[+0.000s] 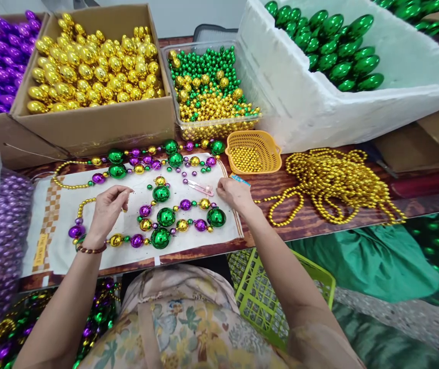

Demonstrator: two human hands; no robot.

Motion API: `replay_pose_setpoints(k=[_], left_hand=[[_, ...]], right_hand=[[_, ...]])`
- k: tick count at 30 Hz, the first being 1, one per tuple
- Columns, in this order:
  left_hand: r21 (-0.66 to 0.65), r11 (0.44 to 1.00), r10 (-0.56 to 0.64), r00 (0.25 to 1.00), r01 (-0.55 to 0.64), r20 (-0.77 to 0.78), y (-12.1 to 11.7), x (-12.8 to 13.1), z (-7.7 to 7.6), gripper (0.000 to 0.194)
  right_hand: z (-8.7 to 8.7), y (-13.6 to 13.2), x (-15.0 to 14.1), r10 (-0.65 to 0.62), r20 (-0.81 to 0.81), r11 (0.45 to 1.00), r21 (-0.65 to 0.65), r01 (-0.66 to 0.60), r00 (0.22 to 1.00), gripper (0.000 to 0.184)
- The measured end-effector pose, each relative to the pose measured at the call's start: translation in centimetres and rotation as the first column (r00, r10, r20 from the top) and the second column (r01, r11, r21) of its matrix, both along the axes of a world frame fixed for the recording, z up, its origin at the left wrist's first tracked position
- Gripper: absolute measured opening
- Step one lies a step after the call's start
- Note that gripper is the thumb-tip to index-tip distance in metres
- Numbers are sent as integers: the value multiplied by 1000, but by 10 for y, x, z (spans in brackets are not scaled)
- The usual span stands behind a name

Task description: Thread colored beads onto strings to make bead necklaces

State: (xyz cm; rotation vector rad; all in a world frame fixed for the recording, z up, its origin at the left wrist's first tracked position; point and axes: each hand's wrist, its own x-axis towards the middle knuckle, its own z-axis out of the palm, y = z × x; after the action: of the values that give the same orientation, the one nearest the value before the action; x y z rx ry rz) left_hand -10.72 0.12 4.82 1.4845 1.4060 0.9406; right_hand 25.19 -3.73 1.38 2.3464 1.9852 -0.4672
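My left hand (107, 210) is pinched above a bead necklace (137, 240) of purple, gold and green balls; whatever thread or bead lies between the fingertips is too small to make out. My right hand (235, 193) is closed at the cloth's right edge, its fingertips turned away from view. Just left of it lies a pair of pink-handled thread snips (201, 188), with small loose purple and green beads around. A blue packet-like piece (240, 180) shows beyond the right hand. Another strand (117, 170) of mixed balls runs along the far side of the white cloth (61, 246).
Behind stand a carton of gold balls (100, 120), a clear tub (219, 124) of green and gold beads and a white foam box (281, 97). An orange basket (276, 154) and heaped gold bead strands (335, 184) lie right. A bag of purple beads (6, 246) stands left.
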Motion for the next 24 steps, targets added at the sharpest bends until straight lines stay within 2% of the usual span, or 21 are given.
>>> replay_pose_setpoints(k=[7,11,14,16,18,20,22,24], left_hand=[[-22,999,28,1000,-28,10,0,1,-2,17],[-21,999,37,999,-37,23,-1,3,0,19],[-17,1000,10,1000,-9,25,-4,6,2,20],[1,1000,-15,999,15,29,-7,10,4,20],[37,998,-44,999,43,25,-11,16,5,19],[98,991,-95,995,96,-16,-15,23,7,18],[170,971,-155,983,170,-97,-18,29,9,20],[225,949,-185,968,220,-167,-21,30,12,22]], right_hand=[[-9,1,7,17,-44,1000,12,-16,999,25],[-5,-4,11,44,-61,999,24,-42,997,25],[6,-4,4,54,-94,992,120,-42,994,26],[17,-1,-13,134,-218,968,239,-80,967,25],[27,4,-38,271,-392,928,350,-130,879,25],[35,11,-69,396,-543,896,405,-182,741,29],[39,19,-97,470,-650,881,393,-265,598,39],[40,28,-116,490,-717,869,351,-350,497,44]])
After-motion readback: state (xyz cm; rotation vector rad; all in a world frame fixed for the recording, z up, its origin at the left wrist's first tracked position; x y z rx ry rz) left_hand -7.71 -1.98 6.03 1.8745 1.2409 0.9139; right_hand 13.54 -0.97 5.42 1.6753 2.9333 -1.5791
